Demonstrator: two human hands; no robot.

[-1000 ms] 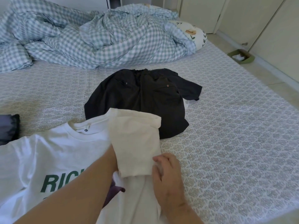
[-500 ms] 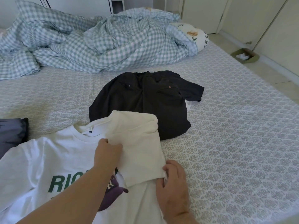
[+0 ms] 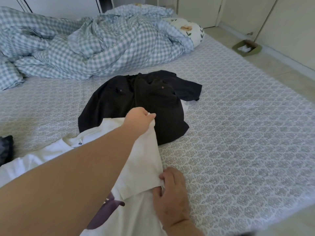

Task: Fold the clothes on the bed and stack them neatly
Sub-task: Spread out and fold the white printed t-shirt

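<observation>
On the bed (image 3: 238, 133), a T-shirt (image 3: 141, 167) lies at lower left, a shirt (image 3: 144, 103) just behind it mid-frame, a duvet (image 3: 88, 46) at upper left, and a pillow (image 3: 192, 29) right of the duvet.

Pale closet doors (image 3: 288, 28) line the right wall above a tiled floor (image 3: 289, 77); daylight falls softly across the room.

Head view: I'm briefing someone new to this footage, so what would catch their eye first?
Front and centre, a white T-shirt lies on the bed, its side folded in; the left hand pinches the fold's far corner and the right hand pinches its near corner. Just beyond lies a dark garment, and a rumpled checked duvet fills the far end.
</observation>
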